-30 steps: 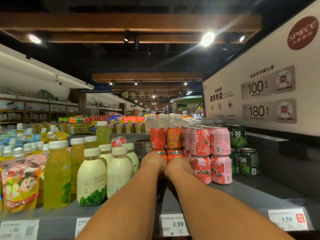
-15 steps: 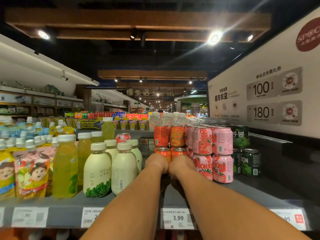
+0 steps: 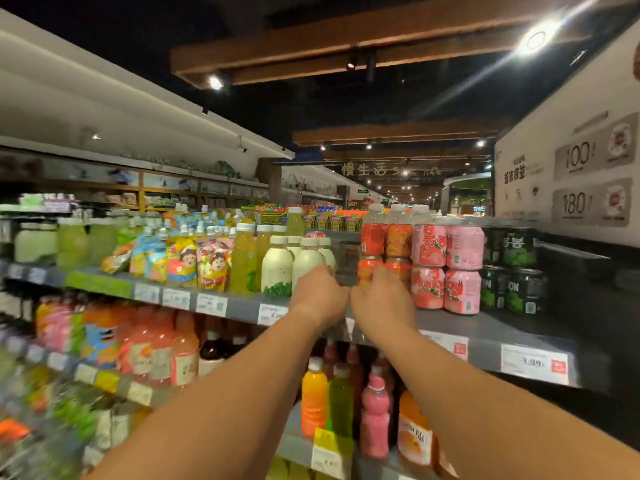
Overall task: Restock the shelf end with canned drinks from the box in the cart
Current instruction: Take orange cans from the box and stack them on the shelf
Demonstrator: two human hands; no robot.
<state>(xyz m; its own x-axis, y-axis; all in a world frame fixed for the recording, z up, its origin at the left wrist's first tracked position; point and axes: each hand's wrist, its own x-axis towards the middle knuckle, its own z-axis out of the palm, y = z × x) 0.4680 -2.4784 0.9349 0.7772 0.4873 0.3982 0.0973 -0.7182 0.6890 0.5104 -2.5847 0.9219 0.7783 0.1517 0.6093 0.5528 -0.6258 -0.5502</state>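
- Both hands have drawn back from the orange cans [image 3: 384, 258], which stand stacked at 12 o'clock on the shelf [image 3: 485, 329].
- Left hand [image 3: 320, 296]: back faces the camera; finger state cannot be told.
- Right hand [image 3: 381, 303]: fingers reach toward the lower orange can; grip cannot be told.
- Judgement: placement appears complete; box and cart are out of view.

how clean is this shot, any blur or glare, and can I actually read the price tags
Head view: wide-angle bend curves the shelf and ceiling beams. The lower left is heavily motion-smeared. The ceiling spotlight flares, throwing streaks. The left hand, right hand and the pink cans are fairly sharp. The price tags are soft, their digits hardly legible.
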